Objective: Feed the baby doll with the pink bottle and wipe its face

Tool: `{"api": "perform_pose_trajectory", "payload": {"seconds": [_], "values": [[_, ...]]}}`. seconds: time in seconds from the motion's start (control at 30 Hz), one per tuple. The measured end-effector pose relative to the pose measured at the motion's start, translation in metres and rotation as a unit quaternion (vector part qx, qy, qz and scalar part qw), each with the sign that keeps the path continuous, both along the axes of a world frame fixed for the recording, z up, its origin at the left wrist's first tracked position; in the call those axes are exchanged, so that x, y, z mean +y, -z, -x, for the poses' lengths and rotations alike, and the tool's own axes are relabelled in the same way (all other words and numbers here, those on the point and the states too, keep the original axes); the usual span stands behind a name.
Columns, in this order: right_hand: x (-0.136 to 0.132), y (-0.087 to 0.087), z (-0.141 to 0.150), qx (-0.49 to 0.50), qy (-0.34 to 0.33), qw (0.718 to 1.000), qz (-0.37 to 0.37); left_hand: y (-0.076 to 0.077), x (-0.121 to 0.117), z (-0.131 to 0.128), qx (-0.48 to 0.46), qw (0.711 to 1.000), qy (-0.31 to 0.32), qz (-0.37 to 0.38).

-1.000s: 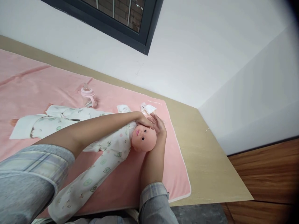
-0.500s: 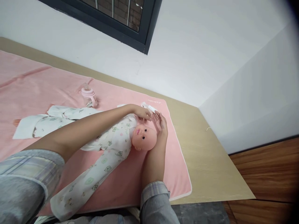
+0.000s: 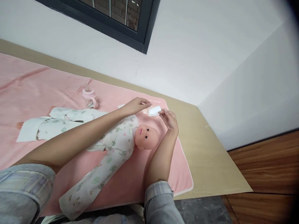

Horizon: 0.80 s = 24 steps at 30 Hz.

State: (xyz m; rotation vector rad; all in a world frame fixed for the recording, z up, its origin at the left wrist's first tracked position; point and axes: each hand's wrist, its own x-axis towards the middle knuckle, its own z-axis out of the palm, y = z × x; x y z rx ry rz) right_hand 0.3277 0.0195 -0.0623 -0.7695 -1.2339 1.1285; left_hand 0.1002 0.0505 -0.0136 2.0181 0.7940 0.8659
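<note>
A bald baby doll (image 3: 146, 137) in a white patterned outfit lies on its back on a pink blanket (image 3: 130, 183), head toward the right. Past its head is a small white piece (image 3: 154, 111), like folded cloth or tissue; its exact kind is unclear. My right hand (image 3: 170, 119) pinches the right edge of this piece between thumb and fingers. Reaching across the doll's body, my left hand (image 3: 136, 106) has bent fingers at the left side of the same piece, over a pale pinkish patch. Whether those fingertips grip anything cannot be made out.
A pink-lidded baby bottle (image 3: 90, 97) with a handle stands on the blanket beyond the doll's legs. The tan tabletop (image 3: 201, 155) extends right of the blanket. A white wall (image 3: 182, 56) with a dark-framed window (image 3: 142, 40) rises behind. Wooden panels (image 3: 263, 165) are at right.
My right hand has moved right from beside the doll's head and closed from an open palm onto the white piece's edge. My left hand has shifted slightly away from the doll's head.
</note>
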Motion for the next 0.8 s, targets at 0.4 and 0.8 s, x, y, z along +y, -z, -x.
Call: {"api": "perform_pose_trajectory", "payload": {"seconds": [0.4, 0.8], "values": [[-0.024, -0.051, 0.047, -0.211, -0.145, 0.967, 0.011, 0.008, -0.033, 0.032, -0.159, 0.962, 0.069, 0.212], [-0.028, -0.062, 0.064, -0.254, -0.187, 0.949, 0.027, 0.021, -0.033, 0.054, -0.196, 0.948, -0.010, 0.249]]}}
